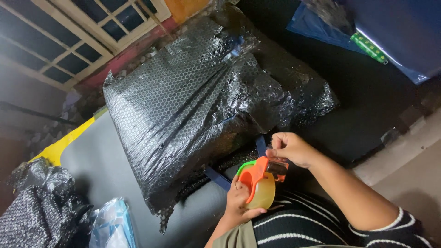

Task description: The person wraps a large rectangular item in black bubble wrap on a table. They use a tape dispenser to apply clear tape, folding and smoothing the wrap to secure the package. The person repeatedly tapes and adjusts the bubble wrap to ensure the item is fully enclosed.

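The left hand (240,202) sits near the bottom middle of the view, its fingers curled shut around an orange tape dispenser (257,177) that carries a roll of clear tape (262,193). The thumb lies under the roll and the other fingers wrap the dispenser's far side. The right hand (290,148) reaches in from the right, just above the dispenser, with thumb and forefinger pinched together at its cutter end; whether they grip the loose end of the tape cannot be told. Just beyond both hands, filling the middle of the view, lies a large parcel wrapped in black bubble wrap (183,105), resting on a dark table (105,170) with a yellow edge at the left. A blue strap (217,178) shows under the parcel's near edge. At the near left sits a crumpled heap of black bubble wrap (36,202) beside a clear plastic bag (112,225). A striped sleeve (381,229) covers the right upper arm
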